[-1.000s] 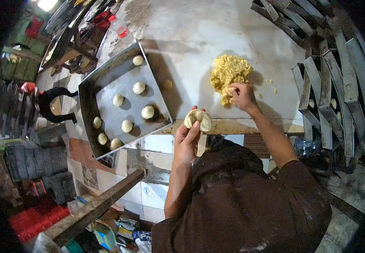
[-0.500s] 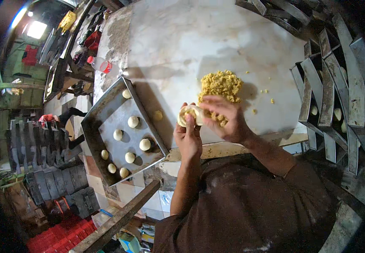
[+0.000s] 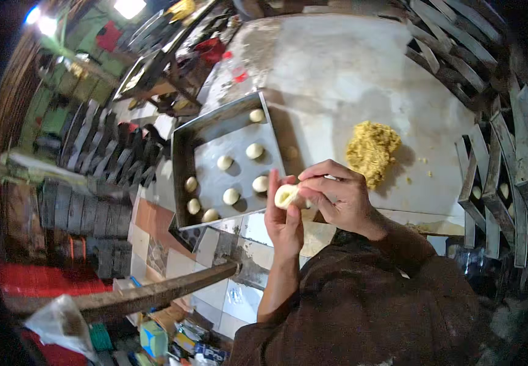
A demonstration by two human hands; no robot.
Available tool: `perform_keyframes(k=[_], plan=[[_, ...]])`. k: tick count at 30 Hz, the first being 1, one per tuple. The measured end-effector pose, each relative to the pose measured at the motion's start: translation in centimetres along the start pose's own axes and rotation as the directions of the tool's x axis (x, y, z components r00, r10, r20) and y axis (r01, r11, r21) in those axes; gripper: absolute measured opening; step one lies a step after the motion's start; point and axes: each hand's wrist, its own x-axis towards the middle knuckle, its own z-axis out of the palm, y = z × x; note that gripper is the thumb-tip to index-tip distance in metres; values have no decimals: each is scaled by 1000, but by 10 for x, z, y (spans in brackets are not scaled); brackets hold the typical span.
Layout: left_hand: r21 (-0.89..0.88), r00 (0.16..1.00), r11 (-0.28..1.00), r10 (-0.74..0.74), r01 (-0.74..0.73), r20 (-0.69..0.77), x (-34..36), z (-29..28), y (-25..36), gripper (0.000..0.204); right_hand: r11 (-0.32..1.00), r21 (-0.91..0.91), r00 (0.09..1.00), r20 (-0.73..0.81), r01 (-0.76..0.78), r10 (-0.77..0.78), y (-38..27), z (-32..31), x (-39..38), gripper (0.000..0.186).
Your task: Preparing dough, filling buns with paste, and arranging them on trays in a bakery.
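In front of me a small piece of pale dough point(image 3: 286, 197) is cupped around a hollow, its rim partly drawn together. My left hand point(image 3: 286, 232) is closed around the dough from below, the thumb against its near side. With bent fingers, my right hand point(image 3: 344, 198) pinches the right edge of the same piece. Beyond my right hand, a crumbly yellow mound of filling point(image 3: 372, 152) lies on the pale worktop point(image 3: 319, 67). To the left is a metal tray point(image 3: 212, 133) holding several round dough balls point(image 3: 255, 150), spaced apart.
Stacked metal trays point(image 3: 489, 183) line the right side, and more stacks point(image 3: 102, 146) stand at the far left. A clear bottle with a red cap point(image 3: 237, 70) stands behind the tray. A wooden beam point(image 3: 154, 290) crosses the lower left above red crates point(image 3: 50, 280).
My right hand has come in from beside the dough and now grips its edge. The dough's rim is more gathered, and its filling shows less. The whole view has swung, shifting the tray and mound rightward.
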Motion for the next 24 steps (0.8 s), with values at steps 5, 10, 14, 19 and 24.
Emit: perform_keyframes(k=[5,10,14,19,24], plan=[[616,921,703,377,-355,100,-58,-64,54,46,685,290,699,560,-668,444,-51,48,-9,23],[947,809,223,585,-229,58,-107,-88,79,48,971,236,953,287,25,-94,-92,109,-31,26],[943,902,318,429,-101,-48,-118,-96,112,66,989,77,937,320,123,-141,-107,138,-45,21],[109,940,960,274,-257,-204,-104,-112,92,53,967,243,943,300,72,-145,-99,129,-6,17],[429,888,783,444,-450,121,-50,-110,74,49,908,392,944,329,-146,10,-60,106,-6,23]])
